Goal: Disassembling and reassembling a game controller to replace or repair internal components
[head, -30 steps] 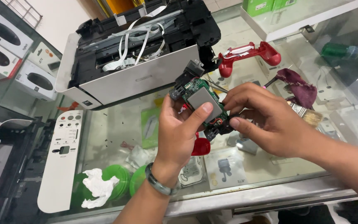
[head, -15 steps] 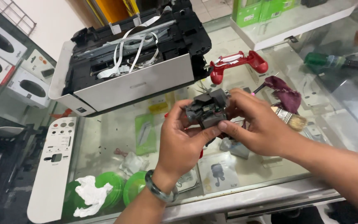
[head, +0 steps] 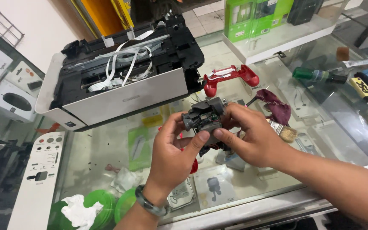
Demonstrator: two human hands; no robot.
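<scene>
over the scuffed glass counter [head: 107,149], both hands' fingers [head: 201,138] clenched around a boxy dark plastic controller frame [head: 203,119]

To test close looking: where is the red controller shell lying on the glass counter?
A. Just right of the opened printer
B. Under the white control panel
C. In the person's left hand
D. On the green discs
A: the red controller shell lies on the glass counter beside the right end of the opened printer, untouched by either hand.

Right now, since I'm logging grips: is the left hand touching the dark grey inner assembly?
Touching. The head view shows the left hand with its thumb pressed on the dark grey assembly.
</scene>
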